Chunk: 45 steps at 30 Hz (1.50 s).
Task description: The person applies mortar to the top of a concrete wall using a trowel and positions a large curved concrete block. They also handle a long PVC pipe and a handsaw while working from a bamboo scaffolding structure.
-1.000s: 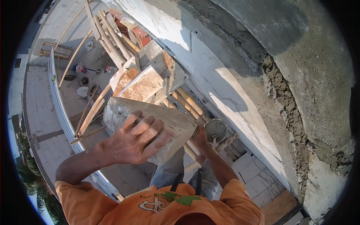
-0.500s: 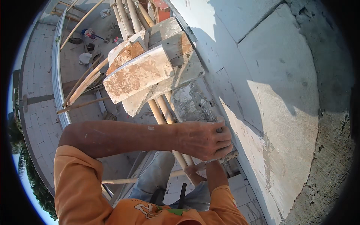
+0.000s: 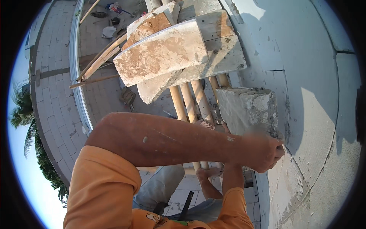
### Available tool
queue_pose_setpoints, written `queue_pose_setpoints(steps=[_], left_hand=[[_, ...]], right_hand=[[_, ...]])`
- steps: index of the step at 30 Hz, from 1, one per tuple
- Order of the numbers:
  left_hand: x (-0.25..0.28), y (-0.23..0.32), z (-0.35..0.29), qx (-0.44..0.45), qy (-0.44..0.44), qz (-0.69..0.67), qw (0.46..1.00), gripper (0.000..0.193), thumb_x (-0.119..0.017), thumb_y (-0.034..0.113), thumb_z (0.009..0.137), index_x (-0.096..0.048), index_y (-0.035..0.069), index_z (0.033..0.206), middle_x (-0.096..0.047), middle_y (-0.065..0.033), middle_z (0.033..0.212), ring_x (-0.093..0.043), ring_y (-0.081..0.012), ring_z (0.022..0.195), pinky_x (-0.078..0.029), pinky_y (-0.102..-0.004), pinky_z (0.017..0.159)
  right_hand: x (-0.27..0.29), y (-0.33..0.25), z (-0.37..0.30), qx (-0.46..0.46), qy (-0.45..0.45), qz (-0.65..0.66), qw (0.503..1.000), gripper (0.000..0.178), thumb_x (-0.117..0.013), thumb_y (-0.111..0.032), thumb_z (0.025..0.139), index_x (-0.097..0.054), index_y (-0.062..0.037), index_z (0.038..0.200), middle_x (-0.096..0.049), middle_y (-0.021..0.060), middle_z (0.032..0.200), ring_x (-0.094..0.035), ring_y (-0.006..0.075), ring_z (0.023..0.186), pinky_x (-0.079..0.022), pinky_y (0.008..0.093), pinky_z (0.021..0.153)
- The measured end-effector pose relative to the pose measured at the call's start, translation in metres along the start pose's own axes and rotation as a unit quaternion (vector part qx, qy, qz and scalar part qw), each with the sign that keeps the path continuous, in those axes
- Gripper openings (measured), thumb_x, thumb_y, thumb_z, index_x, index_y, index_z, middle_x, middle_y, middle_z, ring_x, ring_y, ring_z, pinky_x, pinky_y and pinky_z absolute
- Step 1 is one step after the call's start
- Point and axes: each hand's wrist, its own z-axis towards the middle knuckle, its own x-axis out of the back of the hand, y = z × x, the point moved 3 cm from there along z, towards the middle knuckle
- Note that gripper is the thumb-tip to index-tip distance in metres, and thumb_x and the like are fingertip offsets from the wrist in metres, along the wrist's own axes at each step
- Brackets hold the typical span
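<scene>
**Q:** Where was the workpiece?
**A:** The grey block (image 3: 244, 108) stood at 3 o'clock, next to the white wall (image 3: 316, 87), with its rough face toward the wall side. Bamboo poles (image 3: 198, 99) ran just beside it, toward 9 o'clock.

**Q:** State of the left hand?
**A:** The left hand (image 3: 261, 152) was at 4 o'clock, overlapping the block's near end in view. Its fingers were curled inward; whether they gripped the block could not be told, as their tips were hidden.

**Q:** And the right hand?
**A:** The right forearm (image 3: 232, 177) rose from 5 o'clock and passed beneath the left forearm (image 3: 179, 141). The right hand was hidden, so its finger state could not be told.

**Q:** Adjacent material?
**A:** Stained slabs (image 3: 164, 51) lay stacked between 11 and 12 o'clock, across the poles.
</scene>
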Motion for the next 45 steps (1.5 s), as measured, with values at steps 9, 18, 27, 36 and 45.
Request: queue_pose_setpoints(steps=[9,18,27,36,45], left_hand=[[0.021,-0.039,0.032,-0.112,-0.09,-0.084,0.986,0.026,-0.071,0.024,0.077,-0.074,0.016,0.101,-0.065,0.0043,0.1,-0.055,-0.0202,0.105,-0.042,-0.0397,0.1],[-0.001,-0.026,0.035,0.043,-0.025,-0.045,0.998,0.017,-0.071,0.021,0.077,-0.078,0.02,0.093,-0.067,0.0086,0.102,-0.055,-0.0174,0.113,-0.039,-0.0338,0.102],[-0.008,-0.016,0.019,0.111,0.054,0.065,0.99,0.02,-0.071,0.021,0.076,-0.076,0.015,0.094,-0.067,0.0013,0.111,-0.051,-0.0242,0.124,-0.036,-0.0359,0.111],[0.037,0.012,0.001,0.241,0.01,0.023,0.97,0.03,-0.064,0.019,0.082,-0.066,0.01,0.111,-0.057,-0.0083,0.132,-0.039,-0.0306,0.139,-0.026,-0.0445,0.12],[0.104,0.063,-0.166,0.556,0.031,-0.243,0.794,0.045,-0.071,0.019,0.075,-0.066,0.016,0.12,-0.053,-0.0132,0.137,-0.039,-0.0311,0.139,-0.022,-0.0591,0.117]], right_hand=[[-0.02,0.019,0.008,0.031,0.012,0.05,0.998,0.057,-0.076,-0.033,0.084,-0.058,-0.0072,0.13,-0.054,0.0202,0.129,-0.052,0.0339,0.114,-0.046,0.0443,0.094],[0.006,0.013,-0.031,0.107,-0.002,-0.032,0.994,0.054,-0.072,-0.036,0.089,-0.057,-0.0034,0.131,-0.052,0.0182,0.138,-0.053,0.0314,0.116,-0.046,0.0428,0.093],[0.057,-0.022,-0.065,-0.257,-0.15,0.152,0.943,0.08,-0.055,-0.061,0.093,-0.031,-0.0114,0.151,-0.036,0.0171,0.153,-0.043,0.0375,0.135,-0.044,0.0464,0.104],[0.142,-0.105,-0.131,-0.182,-0.04,0.009,0.982,0.068,-0.056,-0.038,0.099,-0.03,-0.0034,0.15,-0.043,0.0201,0.146,-0.055,0.0341,0.122,-0.049,0.0453,0.096],[0.206,-0.191,-0.218,-0.182,-0.134,-0.117,0.967,0.067,-0.06,-0.021,0.097,-0.024,-0.0016,0.151,-0.047,0.0204,0.142,-0.059,0.0319,0.115,-0.052,0.0424,0.089]])
